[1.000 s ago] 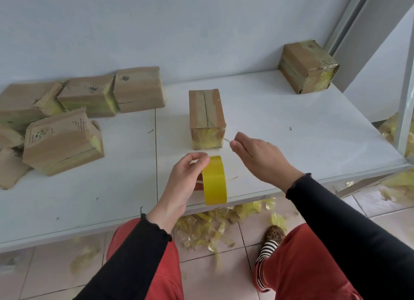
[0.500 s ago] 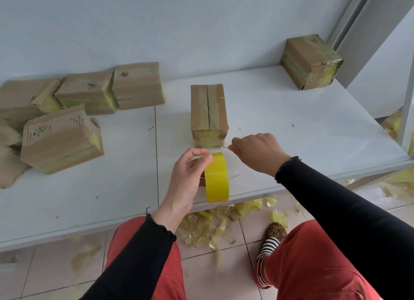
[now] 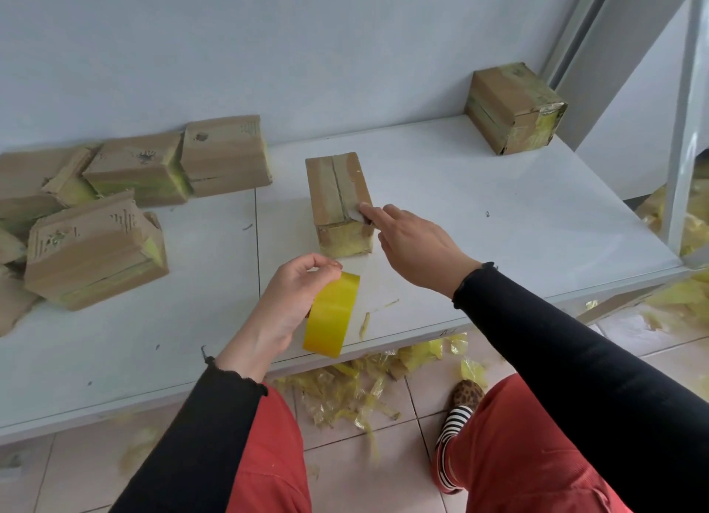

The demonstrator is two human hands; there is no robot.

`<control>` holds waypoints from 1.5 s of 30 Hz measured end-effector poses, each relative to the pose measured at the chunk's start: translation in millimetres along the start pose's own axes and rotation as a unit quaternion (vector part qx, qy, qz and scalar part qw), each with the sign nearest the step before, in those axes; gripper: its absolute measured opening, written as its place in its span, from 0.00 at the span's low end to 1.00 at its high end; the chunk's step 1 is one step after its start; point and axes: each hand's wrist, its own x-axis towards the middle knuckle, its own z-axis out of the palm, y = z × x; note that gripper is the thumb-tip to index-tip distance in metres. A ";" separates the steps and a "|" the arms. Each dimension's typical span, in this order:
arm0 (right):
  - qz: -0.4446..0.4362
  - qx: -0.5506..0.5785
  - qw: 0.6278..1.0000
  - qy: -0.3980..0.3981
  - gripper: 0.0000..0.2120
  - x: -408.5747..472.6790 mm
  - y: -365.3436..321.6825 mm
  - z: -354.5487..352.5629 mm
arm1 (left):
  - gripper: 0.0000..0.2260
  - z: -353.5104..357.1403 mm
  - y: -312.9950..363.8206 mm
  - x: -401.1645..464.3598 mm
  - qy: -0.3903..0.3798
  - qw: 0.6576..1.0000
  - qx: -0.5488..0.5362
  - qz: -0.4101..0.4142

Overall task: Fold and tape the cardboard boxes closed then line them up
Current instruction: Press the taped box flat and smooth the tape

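Observation:
A small cardboard box (image 3: pixel 332 190) stands in the middle of the white table (image 3: pixel 479 205), its top flaps folded shut with a seam down the middle. My left hand (image 3: pixel 295 294) grips a yellow tape roll (image 3: pixel 330 317) near the table's front edge. A clear strip of tape (image 3: pixel 364 278) runs from the roll up to the box's near top edge. There my right hand (image 3: pixel 414 244) pinches the strip's end and holds it against the box's top right corner.
Several flattened and folded boxes (image 3: pixel 96 244) lie piled on the table's left. One taped box (image 3: pixel 514 108) stands at the far right corner by the wall. Yellow tape scraps (image 3: pixel 345 390) litter the tiled floor under the table edge, near my knees.
My right hand has drawn the tape end away from the roll and up onto the box's near top edge. My left hand tilted the roll slightly but stayed in place.

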 end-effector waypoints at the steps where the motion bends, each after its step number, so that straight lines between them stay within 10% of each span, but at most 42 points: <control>1: 0.003 -0.006 1.000 -0.005 0.26 0.4 -0.2 -2.0 | 0.10 0.4 3.9 1.1 -0.028 0.999 0.031 -0.015; 8: 0.006 0.141 0.990 0.027 0.22 -0.3 10.5 -12.0 | 0.06 24.2 1.8 -24.0 -0.107 0.992 0.065 0.025; 13: 0.118 0.391 0.909 0.082 0.05 -36.0 26.6 -13.9 | 0.08 27.5 0.3 -31.4 -0.124 0.986 0.045 0.105; 18: 0.099 0.502 0.858 -0.042 0.23 -66.8 6.6 -17.4 | 0.09 40.4 3.5 -28.2 -0.126 0.983 0.061 0.119; 29: 0.174 0.460 0.867 0.087 0.08 -69.1 21.7 -7.3 | 0.33 68.1 7.0 -24.8 -0.081 0.931 0.315 0.164; 35: 0.334 0.478 0.805 0.109 0.06 -75.6 66.2 12.7 | 0.16 122.6 -12.1 -12.2 -0.045 0.825 0.463 0.319; 41: 0.361 0.222 0.901 0.094 0.08 -82.5 107.6 21.4 | 0.22 127.8 -32.2 -3.2 -0.158 0.782 0.491 0.351; 45: 0.305 0.002 0.948 0.085 0.17 -74.0 102.1 11.4 | 0.18 82.9 -18.3 9.0 -0.090 0.814 0.427 0.384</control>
